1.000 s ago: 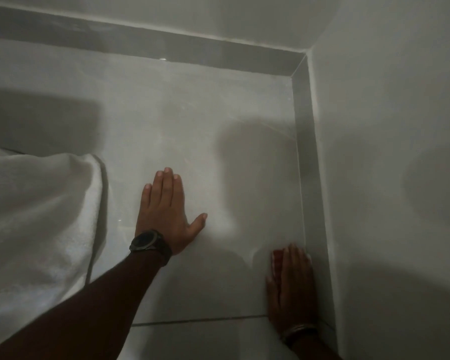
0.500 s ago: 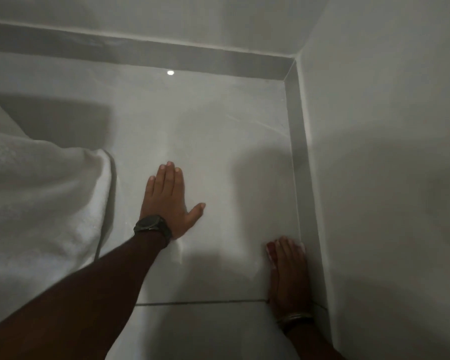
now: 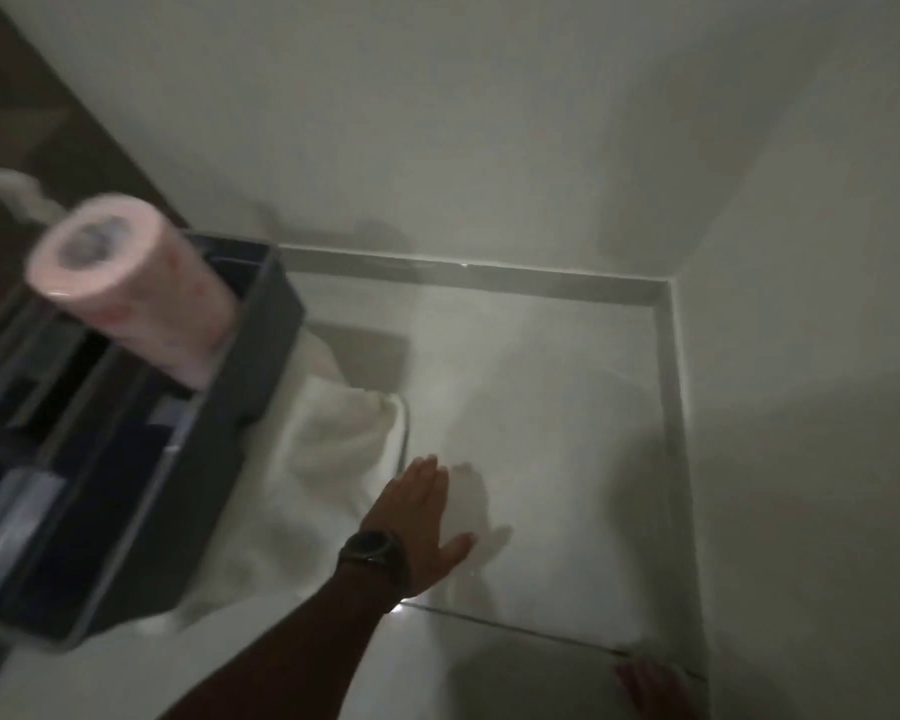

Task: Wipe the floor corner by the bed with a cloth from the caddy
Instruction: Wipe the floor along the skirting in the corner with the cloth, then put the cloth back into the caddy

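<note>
The pale tiled floor corner (image 3: 640, 324) lies where two grey skirting strips meet under white walls. My left hand (image 3: 422, 517), a dark watch (image 3: 372, 548) on its wrist, hovers just above the tile with flat fingers and the thumb spread; it holds nothing. Only the fingers of my right hand (image 3: 645, 691) show at the bottom edge, lying flat on the floor beside the right skirting. No cloth is clearly visible under them. The grey caddy (image 3: 219, 433) sits at the left on the white bedding (image 3: 333, 459).
A pink toilet roll (image 3: 141, 283) stands in the caddy, blurred, with dark items in its other compartments. A dark wooden panel (image 3: 48, 122) runs along the upper left. A tile joint (image 3: 515, 628) crosses the floor in front of my left hand.
The view has swung up and left, bringing the caddy and roll into sight. My left hand has lifted off the tile. My right hand has slid to the bottom edge of the picture.
</note>
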